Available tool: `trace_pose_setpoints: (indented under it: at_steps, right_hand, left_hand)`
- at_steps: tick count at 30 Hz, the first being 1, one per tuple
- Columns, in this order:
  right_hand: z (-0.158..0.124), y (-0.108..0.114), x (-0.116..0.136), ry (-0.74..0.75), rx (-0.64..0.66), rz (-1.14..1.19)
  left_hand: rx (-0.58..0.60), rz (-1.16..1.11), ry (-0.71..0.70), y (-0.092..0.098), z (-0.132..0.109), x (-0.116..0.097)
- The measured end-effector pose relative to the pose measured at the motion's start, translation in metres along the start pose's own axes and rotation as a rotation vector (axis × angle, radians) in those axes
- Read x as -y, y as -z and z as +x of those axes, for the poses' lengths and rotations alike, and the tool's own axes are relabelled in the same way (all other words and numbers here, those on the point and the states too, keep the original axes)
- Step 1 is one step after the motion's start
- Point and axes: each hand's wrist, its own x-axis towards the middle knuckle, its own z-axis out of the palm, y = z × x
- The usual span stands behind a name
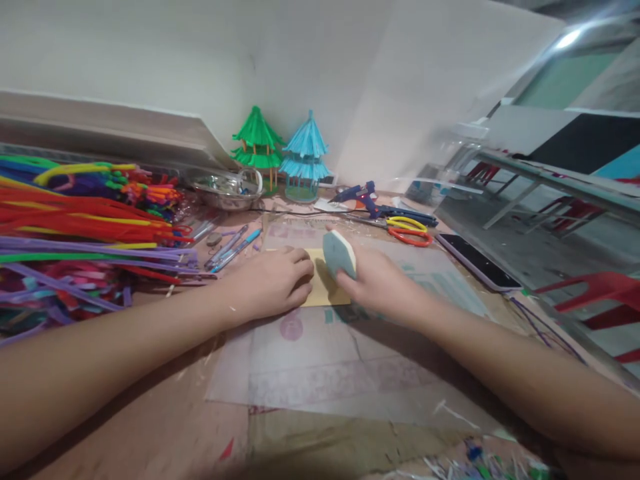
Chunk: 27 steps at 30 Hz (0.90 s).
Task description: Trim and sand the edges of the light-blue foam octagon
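A small yellow sheet [321, 293] lies on a translucent plastic sheet [310, 360] in front of me. My left hand [280, 280] rests over the yellow sheet's left part, its fingers curled; whether anything is beneath them is hidden. Between the thumb and fingers of my right hand [370, 273] is a flat, many-sided blue-grey piece [339, 255] with a pale edge. It is tilted up above the right part of the yellow sheet and casts a shadow there.
Colourful pipe cleaners [75, 220] fill the left side, beside pens [235, 250]. Behind stand a metal bowl [227, 193], green [257, 150] and blue [305, 160] pagoda models, and a glue gun [363, 198]. Scissors [410, 232] and a phone [477, 261] lie right.
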Motion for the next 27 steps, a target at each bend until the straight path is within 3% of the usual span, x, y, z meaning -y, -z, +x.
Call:
trace_pose_setpoints:
  at_steps: [2, 7, 12, 18, 21, 24, 27]
  right_hand:
    - [-0.001, 0.001, 0.001, -0.028, 0.025, -0.005]
    - [0.01, -0.005, -0.005, -0.038, -0.089, 0.002]
    - [0.001, -0.001, -0.005, 0.013, 0.009, -0.01]
    - [0.017, -0.007, -0.011, -0.037, -0.129, 0.019]
    - [0.008, -0.004, -0.009, 0.051, -0.066, 0.049]
    - [0.002, -0.003, -0.007, 0.009, -0.011, 0.009]
    - [0.01, -0.005, -0.008, -0.053, -0.051, -0.031]
  left_hand:
    - [-0.001, 0.004, -0.01, 0.0, 0.0, 0.0]
    - [-0.01, 0.009, 0.009, -0.001, 0.001, 0.0]
    - [-0.009, -0.021, -0.02, -0.001, 0.0, 0.001]
    - [-0.007, -0.015, 0.02, -0.001, 0.0, 0.0]
    - [-0.002, -0.026, 0.004, 0.0, -0.001, 0.0]
    - [0.002, -0.024, -0.012, 0.0, 0.0, 0.0]
    - [-0.005, -0.023, 0.001, -0.001, 0.0, 0.0]
